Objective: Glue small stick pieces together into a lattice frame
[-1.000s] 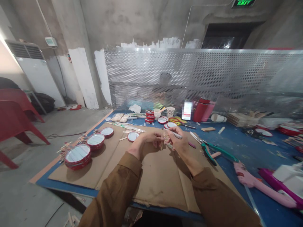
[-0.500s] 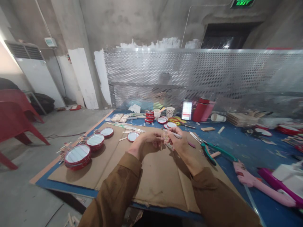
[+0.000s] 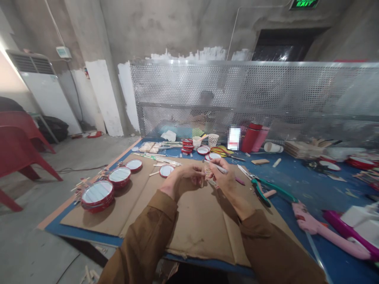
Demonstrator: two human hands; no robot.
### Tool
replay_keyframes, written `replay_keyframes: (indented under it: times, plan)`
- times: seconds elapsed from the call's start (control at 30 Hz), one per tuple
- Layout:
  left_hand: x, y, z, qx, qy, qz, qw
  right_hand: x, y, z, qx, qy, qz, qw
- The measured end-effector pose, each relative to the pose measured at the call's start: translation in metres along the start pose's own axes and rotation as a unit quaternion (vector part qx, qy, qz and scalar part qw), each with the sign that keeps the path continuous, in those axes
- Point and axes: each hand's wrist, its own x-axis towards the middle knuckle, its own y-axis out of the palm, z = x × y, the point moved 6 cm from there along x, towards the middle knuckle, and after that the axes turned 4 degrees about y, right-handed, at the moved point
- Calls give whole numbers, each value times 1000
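Note:
Over the middle of the cardboard sheet (image 3: pixel 207 228) my two hands meet, fingers bent. My left hand (image 3: pixel 191 173) pinches a small pale piece like a wooden stick (image 3: pixel 202 183), mostly covered by the fingers. In my right hand (image 3: pixel 225 177) is a slim whitish pen (image 3: pixel 220 169), slanting toward the left hand. Between the hands shows a small pinkish, patterned piece (image 3: pixel 208 172); which hand bears it I cannot tell. Left of my left hand lies a round red-rimmed white lid (image 3: pixel 166 170), with thin wooden sticks beside it.
Stacks of red-rimmed discs (image 3: pixel 97 195) stand at the left. Teal-handled pliers (image 3: pixel 260 193) and a pink glue gun (image 3: pixel 322 228) lie at the right. Paper cups (image 3: pixel 213 140), a red bottle (image 3: pixel 251 137) and a bright phone screen (image 3: pixel 234 139) stand before the perforated metal panel (image 3: pixel 183 86).
Almost nothing differs. The camera view has shifted very slightly, and both hands keep their place and hold.

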Motion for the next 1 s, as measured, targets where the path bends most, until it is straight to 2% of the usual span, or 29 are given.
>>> replay_keyframes:
  times: [0.37, 1.0]
  plan:
    - [-4, 2, -5, 3, -4, 0, 1000, 0, 1, -3, -29, 8, 14, 999]
    - [-1, 1, -2, -3, 3, 2, 1000, 0, 3, -7, -1, 1, 14, 1000]
